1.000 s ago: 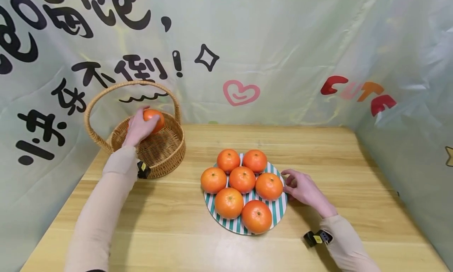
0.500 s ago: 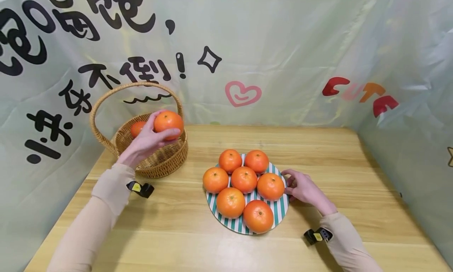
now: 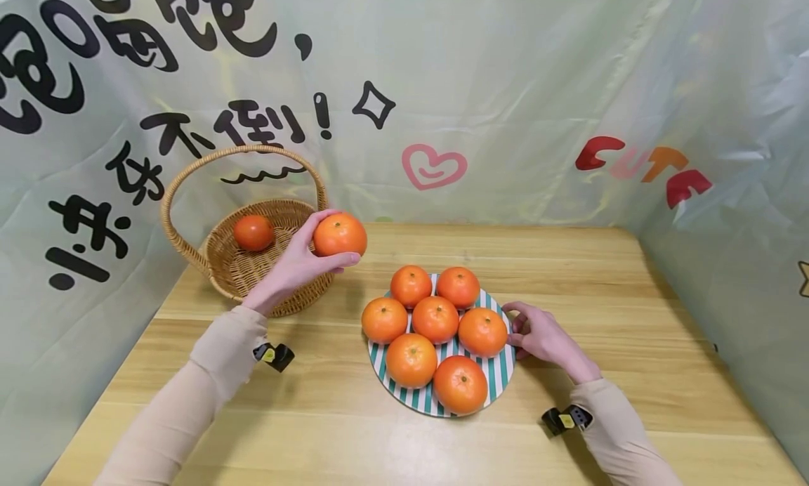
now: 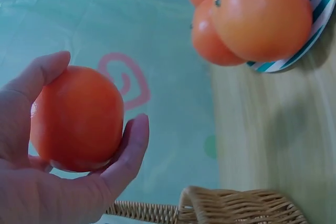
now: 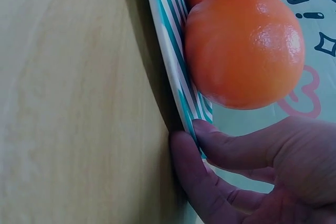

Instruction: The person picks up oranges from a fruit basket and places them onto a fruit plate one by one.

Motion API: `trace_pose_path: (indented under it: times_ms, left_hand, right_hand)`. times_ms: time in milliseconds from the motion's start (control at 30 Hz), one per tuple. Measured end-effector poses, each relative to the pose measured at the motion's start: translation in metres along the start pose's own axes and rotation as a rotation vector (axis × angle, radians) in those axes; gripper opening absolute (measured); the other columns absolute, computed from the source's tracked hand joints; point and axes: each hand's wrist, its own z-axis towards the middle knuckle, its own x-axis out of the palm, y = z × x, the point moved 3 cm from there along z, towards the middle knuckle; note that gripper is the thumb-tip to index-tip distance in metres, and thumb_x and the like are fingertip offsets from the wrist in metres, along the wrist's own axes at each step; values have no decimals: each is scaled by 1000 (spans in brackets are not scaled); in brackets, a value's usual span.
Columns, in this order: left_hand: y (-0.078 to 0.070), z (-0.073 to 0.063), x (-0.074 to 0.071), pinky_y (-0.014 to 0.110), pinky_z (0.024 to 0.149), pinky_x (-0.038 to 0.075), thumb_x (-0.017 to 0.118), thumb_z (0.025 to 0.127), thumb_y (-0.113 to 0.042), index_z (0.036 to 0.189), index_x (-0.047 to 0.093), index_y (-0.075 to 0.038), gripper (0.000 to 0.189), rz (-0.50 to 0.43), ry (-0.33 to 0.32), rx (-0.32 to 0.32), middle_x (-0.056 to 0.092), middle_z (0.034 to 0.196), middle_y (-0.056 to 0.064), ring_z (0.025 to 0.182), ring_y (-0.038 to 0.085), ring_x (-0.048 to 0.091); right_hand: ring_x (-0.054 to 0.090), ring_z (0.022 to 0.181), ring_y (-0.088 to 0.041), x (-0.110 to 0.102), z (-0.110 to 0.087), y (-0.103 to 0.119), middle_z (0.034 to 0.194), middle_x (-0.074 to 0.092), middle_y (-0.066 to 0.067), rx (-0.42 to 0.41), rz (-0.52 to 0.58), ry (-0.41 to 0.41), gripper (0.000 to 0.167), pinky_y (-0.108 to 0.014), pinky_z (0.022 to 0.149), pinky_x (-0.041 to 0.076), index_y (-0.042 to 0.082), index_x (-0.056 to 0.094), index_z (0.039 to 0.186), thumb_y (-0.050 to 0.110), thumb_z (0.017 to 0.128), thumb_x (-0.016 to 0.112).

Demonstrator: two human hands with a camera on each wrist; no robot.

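My left hand (image 3: 298, 267) grips a mandarin orange (image 3: 341, 234) between thumb and fingers, held up at the right side of the wicker basket (image 3: 303, 305). In the left wrist view, the fingers curl around the fruit's sides. Another mandarin orange (image 3: 253, 232) lies inside the basket, toward its back left. A round plate (image 3: 404, 399) with green and white stripes sits mid-table, bearing several mandarin oranges (image 3: 436, 319). My right hand (image 3: 548, 340) pinches the plate's right rim, the thumb on top and a finger beneath, as the right wrist view shows.
The basket's tall arched handle (image 3: 243, 149) rises over its opening. A printed cloth (image 3: 518, 86) hangs behind and along both sides of the wooden table (image 3: 632, 317). A small black camera (image 3: 274, 357) is strapped to the left wrist.
My left hand has lifted the mandarin orange out of the basket and carried it right, toward the plate. The mandarin orange left in the basket has come into view. The right hand stays on the plate.
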Motion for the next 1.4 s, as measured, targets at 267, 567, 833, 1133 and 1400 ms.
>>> trace_pose_path:
  times_ms: [267, 567, 833, 1133, 1400]
  left_hand:
    - [-2, -9, 16, 45, 99, 50, 83, 82, -29, 149, 40, -23, 80, 223, 21, 98, 52, 141, 8, 121, 29, 60]
    - [-5, -12, 41, 41, 88, 56, 86, 79, -27, 146, 43, -18, 80, 293, 57, 184, 60, 133, 11, 110, 27, 65]
    - [-3, -7, 68, 45, 99, 52, 84, 80, -36, 147, 43, -21, 81, 313, 131, 176, 58, 134, 7, 115, 24, 62]
    - [3, -6, 85, 48, 102, 49, 84, 77, -41, 147, 44, -21, 83, 388, 174, 108, 60, 134, 7, 120, 27, 58]
    - [7, -7, 90, 45, 99, 51, 85, 75, -43, 141, 49, -24, 78, 396, 217, 118, 63, 128, 3, 114, 22, 61]
  right_hand:
    - [58, 70, -18, -1, 1, -1, 91, 58, -15, -6, 7, 12, 55, -29, 56, 56, -9, 47, 137, -5, 86, 69]
    - [58, 71, -18, 0, 0, -1, 91, 58, -15, -3, 23, 21, 55, -29, 56, 56, -10, 47, 137, -6, 87, 68]
    - [58, 71, -18, 0, 0, -1, 91, 58, -15, 1, 35, 23, 55, -29, 56, 56, -9, 47, 137, -5, 87, 68]
    - [57, 73, -19, 3, 2, -3, 92, 58, -15, 24, 38, 23, 56, -29, 57, 58, -7, 46, 139, -5, 87, 69]
    - [57, 73, -19, 1, 2, -3, 92, 57, -15, 30, 44, 21, 57, -30, 57, 58, -7, 45, 140, -5, 87, 68]
